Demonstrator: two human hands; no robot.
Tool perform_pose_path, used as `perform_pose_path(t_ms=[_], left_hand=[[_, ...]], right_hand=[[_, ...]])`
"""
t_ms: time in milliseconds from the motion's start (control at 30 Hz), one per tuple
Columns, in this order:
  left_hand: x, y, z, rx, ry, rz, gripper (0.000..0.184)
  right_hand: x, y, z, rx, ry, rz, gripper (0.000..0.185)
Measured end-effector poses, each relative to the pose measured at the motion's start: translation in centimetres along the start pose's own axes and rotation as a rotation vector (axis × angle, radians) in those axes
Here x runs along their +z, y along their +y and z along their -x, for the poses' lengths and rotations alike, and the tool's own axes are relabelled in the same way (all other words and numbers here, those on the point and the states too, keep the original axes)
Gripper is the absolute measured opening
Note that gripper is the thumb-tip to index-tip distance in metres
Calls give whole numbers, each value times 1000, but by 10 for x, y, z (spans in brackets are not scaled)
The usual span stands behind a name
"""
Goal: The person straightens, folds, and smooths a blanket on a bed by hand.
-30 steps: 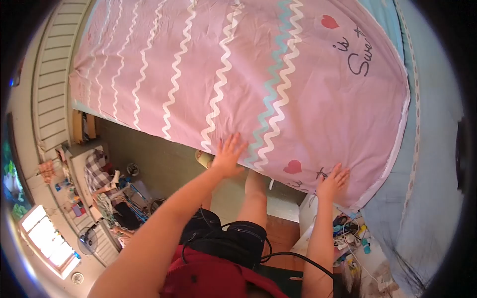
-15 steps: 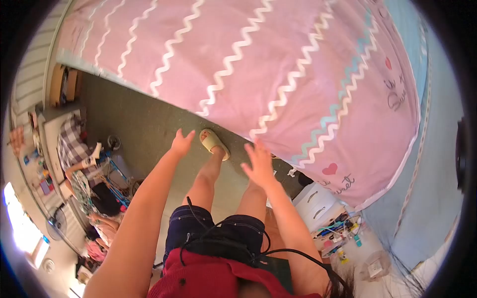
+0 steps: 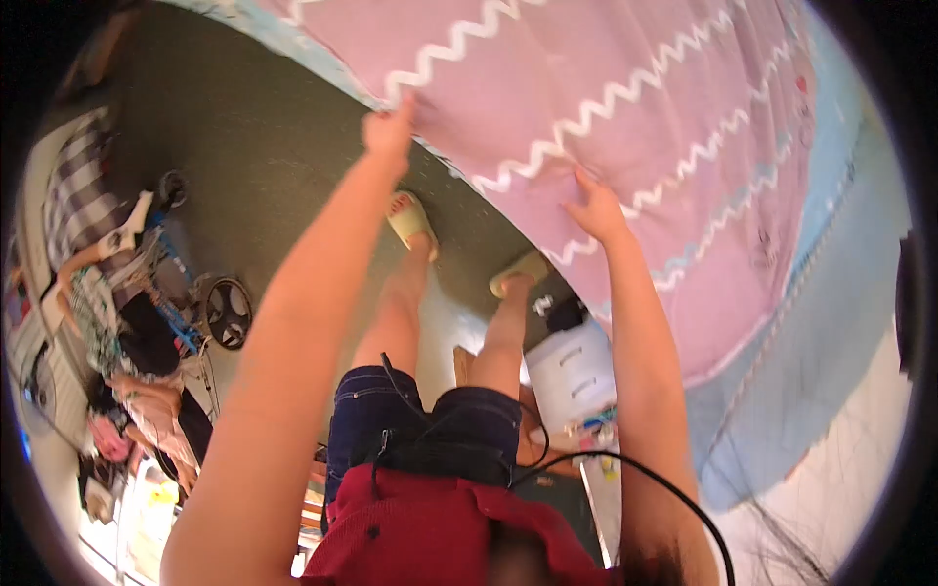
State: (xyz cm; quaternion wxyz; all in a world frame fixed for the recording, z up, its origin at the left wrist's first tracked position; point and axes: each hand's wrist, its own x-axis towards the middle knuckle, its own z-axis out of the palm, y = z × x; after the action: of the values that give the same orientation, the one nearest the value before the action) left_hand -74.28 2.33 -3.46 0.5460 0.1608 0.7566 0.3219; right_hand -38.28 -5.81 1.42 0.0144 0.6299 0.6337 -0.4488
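Observation:
A pink bed sheet (image 3: 508,93) with white wavy stripes lies over a pale blue layer (image 3: 782,391). At the sheet's near edge, my left hand (image 3: 388,134) is closed on the fabric, its fingertips partly hidden. My right hand (image 3: 598,211) is farther right, over the sheet, with finger and thumb gripping a bit of cloth. Small creases run from both hands across the fabric.
Yellow-green slippers (image 3: 414,223) are on my feet on the dark floor (image 3: 264,127). A white drawer unit (image 3: 572,376) stands beside the bed at the right. To the left are a wheeled blue frame (image 3: 176,317) and checked cloth (image 3: 78,190).
Both hands have reached forward from above the floor to the sheet and taken hold of it. My view has shifted, and the second slipper now shows.

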Motion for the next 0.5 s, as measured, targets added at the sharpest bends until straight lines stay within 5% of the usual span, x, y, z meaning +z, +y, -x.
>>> perform_pose_path(t_ms=[100,167,367,500], left_hand=[[-19,12,-22,77,35,177,27],[-49,22,-18,195,-64,-57,26],[-104,-23,-21,95,11,-279,34],[-105,-31,-42,7,-137,-163,40]], right_hand=[[20,-39,32,186,150,228,86],[54,-49,55,209,282,206,85],[122,-73,114,285,477,-44,82],[132,-71,148,425,469,-216,78]])
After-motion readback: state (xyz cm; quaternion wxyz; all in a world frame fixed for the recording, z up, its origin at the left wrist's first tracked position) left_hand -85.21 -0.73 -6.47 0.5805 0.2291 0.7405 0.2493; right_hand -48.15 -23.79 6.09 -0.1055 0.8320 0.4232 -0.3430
